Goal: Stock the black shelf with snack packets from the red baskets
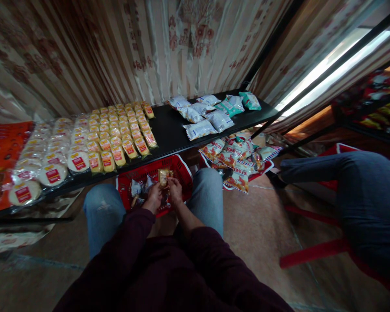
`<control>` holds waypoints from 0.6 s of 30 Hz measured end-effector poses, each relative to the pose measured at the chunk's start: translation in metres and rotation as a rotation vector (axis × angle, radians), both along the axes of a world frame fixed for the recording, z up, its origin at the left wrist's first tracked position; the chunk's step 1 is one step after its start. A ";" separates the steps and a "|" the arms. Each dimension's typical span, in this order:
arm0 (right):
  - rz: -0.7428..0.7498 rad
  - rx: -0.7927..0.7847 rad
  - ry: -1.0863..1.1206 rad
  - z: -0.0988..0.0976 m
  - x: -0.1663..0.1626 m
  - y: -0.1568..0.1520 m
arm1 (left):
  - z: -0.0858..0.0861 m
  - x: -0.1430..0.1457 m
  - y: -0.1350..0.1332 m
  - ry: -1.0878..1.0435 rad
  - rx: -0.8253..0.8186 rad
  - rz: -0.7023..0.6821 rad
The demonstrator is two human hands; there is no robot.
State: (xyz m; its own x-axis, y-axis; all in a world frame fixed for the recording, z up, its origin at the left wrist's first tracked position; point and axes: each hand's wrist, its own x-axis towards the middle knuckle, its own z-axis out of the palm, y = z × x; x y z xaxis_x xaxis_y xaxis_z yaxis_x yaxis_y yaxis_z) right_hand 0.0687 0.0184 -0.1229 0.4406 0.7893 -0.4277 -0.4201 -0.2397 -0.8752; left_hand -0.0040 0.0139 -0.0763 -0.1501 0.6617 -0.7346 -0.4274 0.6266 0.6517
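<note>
Between my knees, a small yellowish wrapped packet [163, 177] is held up over the red plastic basket [178, 162]. My left hand [153, 197] is closed on the packet's lower left side. From the right, the fingers of my right hand [175, 190] pinch it near its edge. The kind of food inside the wrapper is too small to make out. Within the basket lie several small packets [136, 188], some whitish and some brownish, partly hidden by my hands.
On the black shelf [168, 130] stand rows of small yellow packaged cakes [116, 147], round wrapped packs [53, 173], and white and teal bags [219, 119]. A second red basket [263, 169] overflows with snack bags [237, 158]. At right, a person's jeans-clad leg [360, 190] is beside a red stool [315, 251].
</note>
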 end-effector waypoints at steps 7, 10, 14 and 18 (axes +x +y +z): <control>-0.007 0.048 -0.038 0.018 0.002 -0.002 | -0.001 -0.004 0.005 -0.151 -0.125 0.035; 0.019 0.050 -0.050 0.023 0.003 -0.002 | 0.000 -0.004 0.006 -0.206 -0.138 0.053; 0.043 0.080 -0.121 0.024 0.002 -0.003 | 0.004 -0.002 0.007 -0.282 -0.121 0.091; 0.067 0.101 -0.207 0.022 0.002 -0.004 | 0.008 0.001 0.007 -0.332 -0.095 0.142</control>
State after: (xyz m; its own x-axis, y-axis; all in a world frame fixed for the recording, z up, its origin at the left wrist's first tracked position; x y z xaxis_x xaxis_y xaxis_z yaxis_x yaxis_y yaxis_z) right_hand 0.0706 0.0143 -0.1004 0.4561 0.8538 -0.2510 -0.2152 -0.1679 -0.9620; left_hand -0.0025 0.0207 -0.0679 0.0210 0.5778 -0.8159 -0.6930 0.5967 0.4047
